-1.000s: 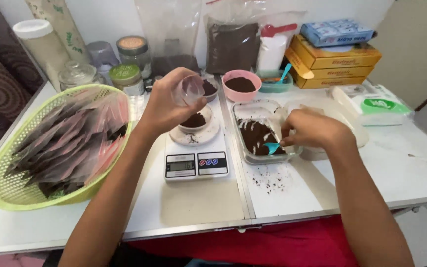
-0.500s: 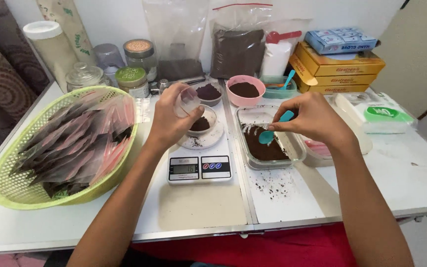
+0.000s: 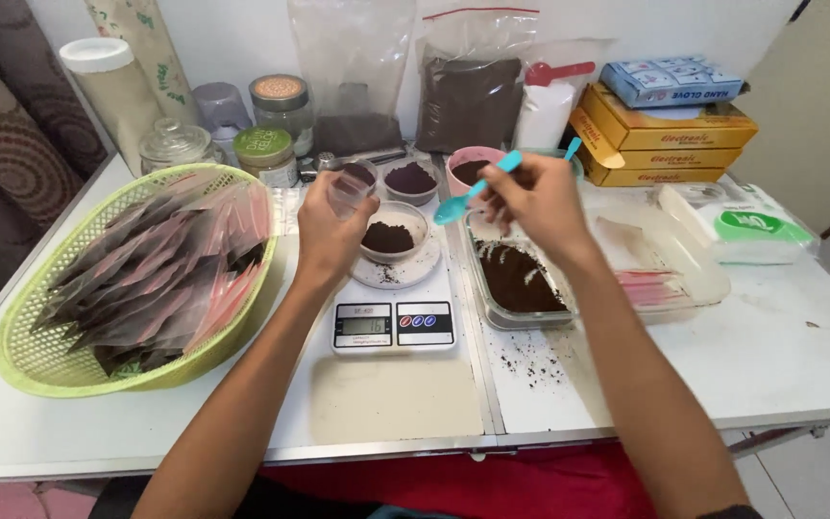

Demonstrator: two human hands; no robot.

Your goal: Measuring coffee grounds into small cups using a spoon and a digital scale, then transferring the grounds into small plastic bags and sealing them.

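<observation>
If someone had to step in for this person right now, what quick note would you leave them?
Left hand: holds a small clear plastic cup above the white digital kitchen scale.
Right hand: holds a small turquoise plastic spoon, bowl looks empty, above the clear rectangular container of dark brown powder.
Done: some dark powder sits in the small white bowl on the scale; many filled sachets lie in the green plastic basket.
Left: the cup looks empty. Spilled specks dot the white table.
</observation>
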